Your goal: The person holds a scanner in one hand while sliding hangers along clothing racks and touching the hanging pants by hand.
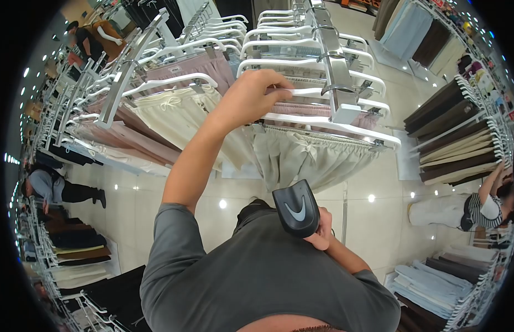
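My left hand (251,99) reaches up to the rack with its fingers curled onto a white hanger (309,93). From the hanger in front of it hang pale grey-green drawstring pants (309,152). Behind these, a strip of pink pants (306,109) shows. Cream drawstring pants (171,105) hang to the left of my forearm. Close to my chest, my right hand (323,229) is closed around a black handheld barcode scanner (296,209) with a grey curved mark. Most of the scanner's handle is hidden.
The metal rack bar (334,72) carries several white hangers. A second metal arm (124,77) stands at left with pink and cream pants. More racks of pants (450,138) line both sides. People stand at far left (52,182) and far right (478,207).
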### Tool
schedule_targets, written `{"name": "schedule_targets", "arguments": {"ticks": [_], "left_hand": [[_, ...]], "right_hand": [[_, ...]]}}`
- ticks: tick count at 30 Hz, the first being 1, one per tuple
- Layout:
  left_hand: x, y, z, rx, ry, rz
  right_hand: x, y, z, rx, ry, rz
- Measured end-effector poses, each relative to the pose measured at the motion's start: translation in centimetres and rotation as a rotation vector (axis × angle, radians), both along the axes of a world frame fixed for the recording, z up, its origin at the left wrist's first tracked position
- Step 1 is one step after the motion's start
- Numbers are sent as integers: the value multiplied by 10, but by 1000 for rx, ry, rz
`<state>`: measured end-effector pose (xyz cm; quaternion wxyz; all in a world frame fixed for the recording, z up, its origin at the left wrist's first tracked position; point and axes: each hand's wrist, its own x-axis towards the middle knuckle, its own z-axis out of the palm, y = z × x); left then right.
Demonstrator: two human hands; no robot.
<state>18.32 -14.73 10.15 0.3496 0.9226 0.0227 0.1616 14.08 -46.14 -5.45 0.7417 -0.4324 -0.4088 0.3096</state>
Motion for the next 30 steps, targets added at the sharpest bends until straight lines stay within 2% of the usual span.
{"name": "schedule_targets", "arguments": {"ticks": [13, 15, 18, 19, 21, 24, 30], "left_hand": [[0, -2, -2, -2, -45, 21], [-7, -6, -4, 320, -382, 43], [-28, -21, 1, 307, -451, 53], [-35, -29, 0, 307, -449, 51], [-47, -42, -3, 275, -276, -9], [-48, -40, -21, 378, -294, 25], [-48, -33, -26, 428, -337, 58]], "right_hand": [[3, 0, -2, -18, 15, 21], [5, 1, -3, -12, 15, 27], [5, 2, -6, -1, 0, 25], [5, 2, -6, 2, 4, 17], [4, 3, -6, 4, 10, 11], [5, 4, -4, -2, 13, 18], [6, 4, -13, -23, 0, 33]]}}
